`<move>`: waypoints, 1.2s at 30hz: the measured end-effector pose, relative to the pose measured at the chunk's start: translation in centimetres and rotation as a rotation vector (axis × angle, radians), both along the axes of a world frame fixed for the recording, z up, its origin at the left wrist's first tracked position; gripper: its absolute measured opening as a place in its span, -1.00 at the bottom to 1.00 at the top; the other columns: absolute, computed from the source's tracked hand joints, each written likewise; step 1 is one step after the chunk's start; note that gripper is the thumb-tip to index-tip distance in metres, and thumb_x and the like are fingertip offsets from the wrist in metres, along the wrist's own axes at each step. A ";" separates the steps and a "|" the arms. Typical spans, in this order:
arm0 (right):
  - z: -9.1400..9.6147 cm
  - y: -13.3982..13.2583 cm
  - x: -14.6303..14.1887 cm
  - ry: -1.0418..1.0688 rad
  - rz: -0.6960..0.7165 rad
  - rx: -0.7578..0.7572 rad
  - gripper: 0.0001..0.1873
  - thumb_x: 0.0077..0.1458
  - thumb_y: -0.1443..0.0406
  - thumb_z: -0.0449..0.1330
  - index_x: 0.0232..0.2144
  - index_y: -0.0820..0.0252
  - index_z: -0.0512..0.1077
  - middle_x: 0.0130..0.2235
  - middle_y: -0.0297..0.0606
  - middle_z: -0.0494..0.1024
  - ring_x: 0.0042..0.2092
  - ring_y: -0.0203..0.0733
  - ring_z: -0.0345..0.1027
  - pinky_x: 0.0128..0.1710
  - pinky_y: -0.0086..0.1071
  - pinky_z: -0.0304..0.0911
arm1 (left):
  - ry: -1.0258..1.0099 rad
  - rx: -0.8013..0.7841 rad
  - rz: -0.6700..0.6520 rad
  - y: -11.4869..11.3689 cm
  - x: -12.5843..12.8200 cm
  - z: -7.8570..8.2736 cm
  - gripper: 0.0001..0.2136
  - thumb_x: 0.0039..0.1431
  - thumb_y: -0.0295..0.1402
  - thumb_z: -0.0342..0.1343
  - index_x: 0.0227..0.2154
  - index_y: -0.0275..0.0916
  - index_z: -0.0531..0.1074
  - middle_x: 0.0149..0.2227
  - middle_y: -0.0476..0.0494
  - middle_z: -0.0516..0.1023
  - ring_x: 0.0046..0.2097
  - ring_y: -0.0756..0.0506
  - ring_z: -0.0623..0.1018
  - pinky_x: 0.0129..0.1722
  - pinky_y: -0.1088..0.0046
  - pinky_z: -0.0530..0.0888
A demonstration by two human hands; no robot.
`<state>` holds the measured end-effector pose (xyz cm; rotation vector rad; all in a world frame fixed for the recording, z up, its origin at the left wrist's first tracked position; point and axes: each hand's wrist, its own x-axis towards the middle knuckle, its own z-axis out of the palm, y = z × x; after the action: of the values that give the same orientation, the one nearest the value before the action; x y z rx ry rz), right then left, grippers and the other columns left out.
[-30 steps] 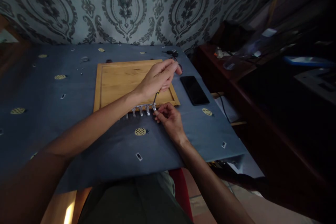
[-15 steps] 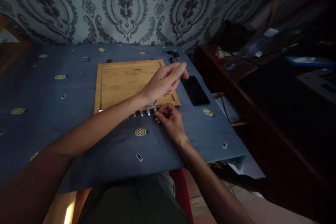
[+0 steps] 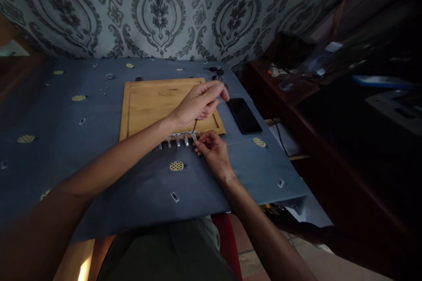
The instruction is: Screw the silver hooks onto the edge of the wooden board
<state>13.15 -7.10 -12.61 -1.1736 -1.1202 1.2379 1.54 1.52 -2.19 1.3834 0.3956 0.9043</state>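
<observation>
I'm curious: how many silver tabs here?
At least 5 silver tabs along the near edge of the board, ending at the right hand; the left arm may hide more.

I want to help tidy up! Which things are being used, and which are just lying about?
In use:
screwdriver, in the left hand
metal clips, right hand at the end one
board

Lying about, it seems:
phone
maybe keys
bottle

screwdriver handle (image 3: 197,120): seemingly mostly hidden by left fingers (image 3: 211,107) | small bits (image 3: 105,94): unidentifiable

Left grip (image 3: 201,102), right grip (image 3: 214,153), forearms (image 3: 121,158) all bare; dark greenish garment (image 3: 168,257), paler grey-green fabric (image 3: 212,232) at edge.
</observation>
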 end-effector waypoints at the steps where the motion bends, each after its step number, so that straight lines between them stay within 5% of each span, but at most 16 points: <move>1: 0.0 0.0 0.0 -0.001 -0.001 0.001 -0.54 -0.14 0.02 0.49 -0.45 0.11 0.33 -0.53 -0.46 0.44 -0.52 -0.32 0.34 -0.52 -0.43 0.30 | 0.003 0.008 0.004 -0.1 0.0 0.1 -0.69 0.50 -0.26 -0.13 -0.36 -0.25 0.34 -0.72 0.22 0.04 -0.70 0.13 -0.02 -0.69 0.63 -0.04; 10: -0.1 0.0 0.1 -0.003 0.006 0.004 -0.53 -0.16 0.04 0.50 -0.45 0.11 0.32 -0.52 -0.46 0.43 -0.52 -0.33 0.33 -0.52 -0.43 0.29 | -0.024 0.066 0.426 -1.4 1.0 0.3 -0.77 0.44 -0.45 0.01 -0.41 -0.26 0.30 -0.62 0.18 0.12 -0.59 0.15 0.17 -0.59 0.68 0.17; 15: -0.1 0.0 0.2 -0.006 0.011 0.006 -0.59 -0.13 0.09 0.47 -0.45 0.11 0.33 -0.52 -0.45 0.44 -0.52 -0.32 0.34 -0.51 -0.43 0.29 | -0.066 -0.008 0.329 -2.0 1.5 0.4 -0.69 0.49 -0.36 -0.07 -0.44 -0.25 0.31 -0.65 0.19 0.03 -0.63 0.15 0.07 -0.63 0.65 0.06; 23: -0.1 0.0 0.1 -0.007 0.009 0.011 -0.61 -0.11 0.11 0.45 -0.45 0.11 0.32 -0.51 -0.45 0.46 -0.52 -0.33 0.34 -0.51 -0.43 0.29 | 0.033 -0.024 -0.004 -0.1 0.4 0.5 -0.64 0.51 -0.23 -0.13 -0.41 -0.26 0.34 -0.72 0.21 0.03 -0.71 0.15 0.01 -0.69 0.65 -0.03; 31: -0.1 0.0 0.1 -0.017 0.008 0.014 -0.61 -0.11 0.11 0.45 -0.45 0.10 0.32 -0.53 -0.46 0.45 -0.53 -0.33 0.34 -0.53 -0.44 0.28 | 0.015 -0.048 0.431 -1.3 1.1 0.6 -0.72 0.47 -0.38 -0.03 -0.43 -0.26 0.27 -0.63 0.17 0.16 -0.61 0.16 0.21 -0.59 0.68 0.18; 36: -0.2 0.0 0.1 -0.020 0.008 0.017 -0.62 -0.10 0.10 0.45 -0.45 0.10 0.33 -0.52 -0.45 0.45 -0.52 -0.33 0.33 -0.52 -0.43 0.30 | -0.047 -0.088 0.382 -1.9 1.6 0.4 -0.75 0.47 -0.44 -0.06 -0.41 -0.26 0.29 -0.63 0.20 0.05 -0.62 0.16 0.08 -0.62 0.68 0.04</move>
<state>13.27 -7.11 -12.80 -1.1724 -1.1493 1.2225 3.12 -0.40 -1.83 1.2228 0.6705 1.2135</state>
